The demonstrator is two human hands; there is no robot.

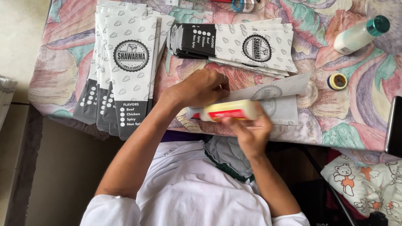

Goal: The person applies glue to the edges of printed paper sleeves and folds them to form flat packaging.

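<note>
Nearest the camera is the person's white shirt (192, 188), with both forearms reaching up from it toward the counter (63, 71). Taking the glue bottle (228, 111) as the landmark, here is the scene from left to right.

Far left of the bottle lies a fanned stack of upright bags (125, 62), their dark printed ends pointing at the counter's near edge. Just left of the bottle and a little above it is the left hand (201, 88); its grip is curled together, pressing down on the left end of a flat bag (276, 98) that runs off to the right. Whether the fingers pinch the paper or only press it, I cannot tell.

The bottle itself lies nearly level, long axis left to right, nozzle end toward the left, over the near edge of the flat bag. The right hand (251, 132) sits just below it, grip clamped on the bottle from underneath, so this hand carries it while the left one holds the paper.

Above the bottle is a second pile of bags (251, 48), laid sideways. Right of it stand a small tape roll (337, 81) and, farther up, a white bottle with a teal cap (360, 34), lying tilted. A dark phone (394, 125) rests at the right edge.
</note>
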